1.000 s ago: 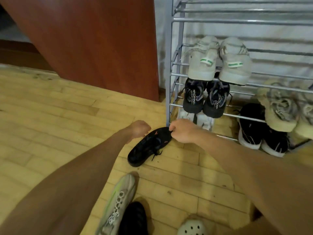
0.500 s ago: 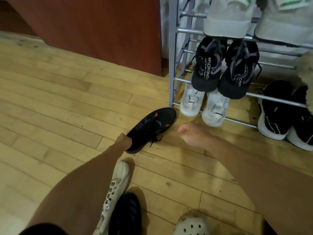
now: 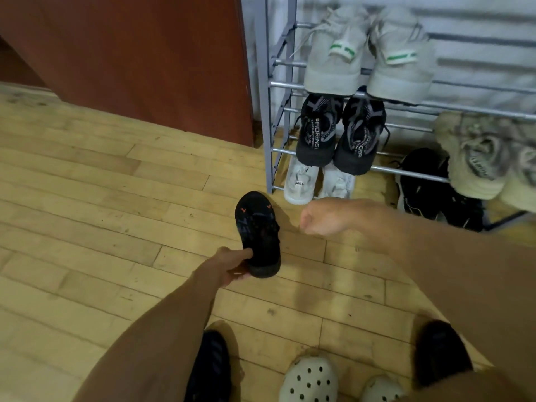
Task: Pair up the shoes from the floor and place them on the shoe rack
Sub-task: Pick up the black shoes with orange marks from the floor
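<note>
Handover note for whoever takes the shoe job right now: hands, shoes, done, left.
Left hand: gripping the heel of the black shoe with orange marks, near the shoe rack.
Right hand: loosely closed, empty, beside that shoe.
Done: five pairs sit on the rack.
Left: two more black shoes lie on the floor; find the held one's mate, then rack the pair.

Black shoe [image 3: 259,227], orange marks
</note>
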Tool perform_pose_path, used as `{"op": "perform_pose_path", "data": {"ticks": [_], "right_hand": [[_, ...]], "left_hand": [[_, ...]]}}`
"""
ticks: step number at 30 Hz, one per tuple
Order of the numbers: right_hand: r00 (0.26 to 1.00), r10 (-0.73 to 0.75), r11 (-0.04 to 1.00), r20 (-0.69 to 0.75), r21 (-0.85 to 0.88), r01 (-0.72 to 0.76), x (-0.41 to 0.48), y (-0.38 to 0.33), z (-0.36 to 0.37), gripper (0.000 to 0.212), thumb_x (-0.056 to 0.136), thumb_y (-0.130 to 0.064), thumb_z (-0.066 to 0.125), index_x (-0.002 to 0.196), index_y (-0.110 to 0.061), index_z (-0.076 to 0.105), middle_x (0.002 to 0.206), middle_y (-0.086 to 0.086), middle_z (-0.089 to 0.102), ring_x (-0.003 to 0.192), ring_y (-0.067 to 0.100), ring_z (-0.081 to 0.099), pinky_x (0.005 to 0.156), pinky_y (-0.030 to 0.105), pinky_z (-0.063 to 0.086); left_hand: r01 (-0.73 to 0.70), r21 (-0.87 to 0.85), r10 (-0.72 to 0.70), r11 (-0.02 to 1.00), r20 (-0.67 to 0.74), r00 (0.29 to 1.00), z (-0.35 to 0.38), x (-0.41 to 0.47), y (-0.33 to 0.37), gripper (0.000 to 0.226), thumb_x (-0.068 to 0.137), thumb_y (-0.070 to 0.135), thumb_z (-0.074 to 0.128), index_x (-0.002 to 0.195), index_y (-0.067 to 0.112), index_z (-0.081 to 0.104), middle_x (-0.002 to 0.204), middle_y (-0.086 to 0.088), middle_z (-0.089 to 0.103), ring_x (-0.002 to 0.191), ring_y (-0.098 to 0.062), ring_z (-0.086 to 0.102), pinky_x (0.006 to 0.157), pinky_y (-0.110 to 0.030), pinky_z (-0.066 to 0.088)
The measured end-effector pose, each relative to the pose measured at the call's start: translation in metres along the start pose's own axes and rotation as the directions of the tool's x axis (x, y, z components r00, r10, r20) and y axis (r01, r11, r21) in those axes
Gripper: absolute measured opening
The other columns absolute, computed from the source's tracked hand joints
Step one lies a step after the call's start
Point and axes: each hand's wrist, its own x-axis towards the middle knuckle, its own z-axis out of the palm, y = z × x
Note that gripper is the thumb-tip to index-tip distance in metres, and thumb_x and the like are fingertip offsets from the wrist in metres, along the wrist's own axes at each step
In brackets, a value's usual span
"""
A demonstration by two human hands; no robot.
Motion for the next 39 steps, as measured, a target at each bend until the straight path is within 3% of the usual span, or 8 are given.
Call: {"op": "perform_pose_path", "data": {"ticks": [3,6,10,14,18,25,30,39], "right_hand": [[0.999,0.03,0.998,-0.028,-0.053,-0.031,-0.041,0.012,-0.019,0.034,0.095,-0.021,0.047,0.121,-0.008,0.064,0.132,0.016,0.06,0.121,0.034,0.058,0.102,0.046,0.049],[0.995,0.056,0.998,-0.086,-0.006,-0.057,-0.087,0.023,-0.03,0.036,0.095,-0.02,0.046,0.122,-0.003,0.062,0.133,0.023,0.058,0.121,0.042,0.057,0.102,0.05,0.048],[0.982,0.107,0.992,-0.156,0.084,-0.095,-0.151,0.036,-0.03,0.034,0.095,-0.016,0.044,0.114,0.004,0.062,0.108,0.026,0.066,0.079,0.028,0.056,0.071,0.035,0.048],[0.933,0.193,0.954,-0.303,0.279,-0.107,-0.197,0.057,-0.019,0.014,0.096,-0.021,0.048,0.097,-0.012,0.059,0.085,0.008,0.058,0.064,0.02,0.052,0.067,0.034,0.047],[0.938,0.248,0.859,-0.242,0.503,-0.098,-0.226,0.078,-0.006,0.017,0.101,-0.02,0.041,0.088,-0.017,0.051,0.077,0.008,0.046,0.047,0.015,0.037,0.048,0.025,0.035],[0.905,0.354,0.645,-0.237,0.762,-0.052,-0.253,0.105,0.03,0.055,0.096,-0.049,0.045,0.126,-0.004,0.054,0.114,0.012,0.061,0.077,0.024,0.062,0.069,0.033,0.053],[0.876,0.378,0.281,-0.3,0.938,0.2,-0.276,0.136,0.046,0.034,0.097,-0.03,0.054,0.119,-0.004,0.059,0.108,0.011,0.064,0.083,0.023,0.062,0.065,0.034,0.053],[0.823,0.492,0.186,-0.284,0.958,0.22,-0.311,0.212,0.089,0.033,0.098,-0.023,0.054,0.128,-0.012,0.055,0.116,0.006,0.06,0.089,0.018,0.059,0.065,0.029,0.05]], "left_hand": [[-0.024,-0.191,0.041,0.981,0.089,0.995,0.007,-0.036,0.023,0.026,0.09,0.016,0.062,0.106,-0.004,0.056,0.082,-0.017,0.061,0.067,-0.024,0.057,0.053,-0.03,0.049],[-0.081,-0.126,0.101,0.989,0.16,0.982,0.014,-0.075,0.044,0.024,0.088,0.013,0.063,0.107,-0.002,0.058,0.087,-0.016,0.063,0.072,-0.023,0.06,0.045,-0.024,0.054],[-0.221,-0.017,0.219,0.975,0.224,0.95,0.037,-0.136,0.077,0.011,0.087,0.007,0.062,0.091,-0.003,0.06,0.094,-0.019,0.064,0.075,-0.025,0.061,0.055,-0.031,0.059],[-0.262,-0.051,0.265,0.964,0.307,0.914,0.069,-0.189,0.101,0.007,0.09,0.006,0.059,0.095,0.002,0.056,0.087,-0.014,0.063,0.076,-0.023,0.062,0.054,-0.032,0.06],[-0.273,0.075,0.232,0.959,0.344,0.91,0.094,-0.225,0.097,0.014,0.089,0.005,0.06,0.101,0.0,0.054,0.091,-0.017,0.062,0.08,-0.028,0.063,0.061,-0.037,0.059],[-0.422,0.367,0.163,0.829,0.562,0.811,0.148,-0.277,0.101,0.012,0.092,0.007,0.054,0.099,-0.001,0.059,0.089,-0.018,0.065,0.081,-0.024,0.063,0.068,-0.028,0.058],[-0.474,0.483,0.128,0.736,0.589,0.798,0.199,-0.309,0.112,0.028,0.094,0.009,0.053,0.116,-0.008,0.055,0.091,-0.02,0.066,0.082,-0.025,0.065,0.072,-0.032,0.058],[-0.475,0.563,0.116,0.677,0.555,0.823,0.308,-0.333,0.084,0.046,0.095,0.004,0.05,0.14,-0.001,0.04,0.139,-0.021,0.051,0.125,-0.034,0.054,0.09,-0.04,0.047]]}}
